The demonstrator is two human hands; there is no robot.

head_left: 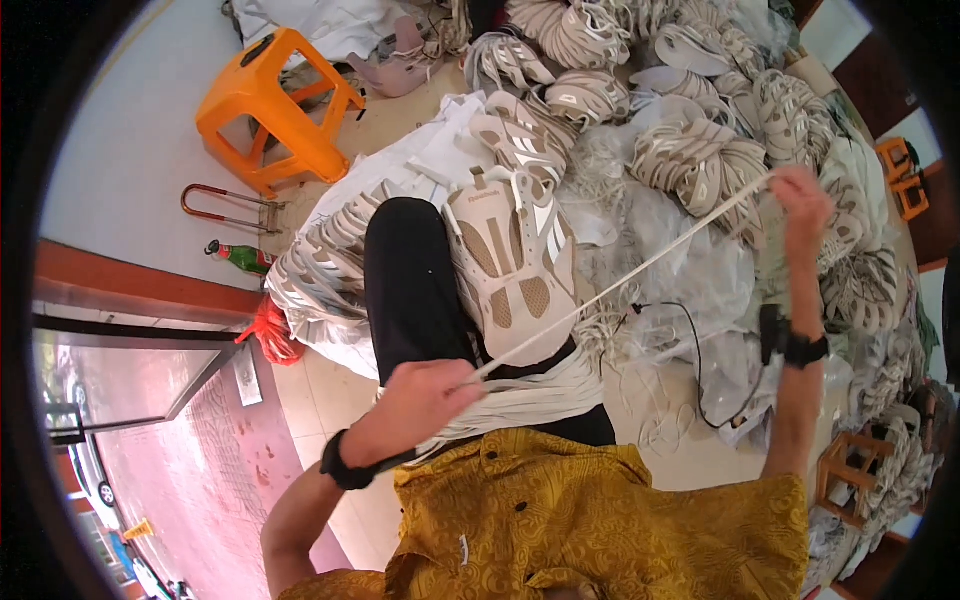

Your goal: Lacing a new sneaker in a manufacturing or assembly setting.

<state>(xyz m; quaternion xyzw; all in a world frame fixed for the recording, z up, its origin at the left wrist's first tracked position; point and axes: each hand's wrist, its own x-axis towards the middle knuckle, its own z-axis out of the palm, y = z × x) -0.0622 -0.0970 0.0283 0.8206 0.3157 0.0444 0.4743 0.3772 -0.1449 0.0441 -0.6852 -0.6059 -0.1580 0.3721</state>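
Observation:
A cream shoelace [640, 268] is stretched taut on a slant between my two hands. My left hand [432, 400], low over my lap, is closed on its near end. Out to the upper right, my right hand [803, 205] pinches the far end. Beneath the lace, a flat beige and white shoe upper [513, 265] with tan mesh panels rests on my thigh, toe toward me. A bundle of loose white laces [530, 405] lies across my lap.
Stacked shoe uppers [325, 265] lie left of my leg, and more bundled uppers [690, 160] are heaped at the right. An orange stool [275, 110] stands at the far left near a green bottle [240, 257]. A black cable [692, 345] crosses clear plastic bags.

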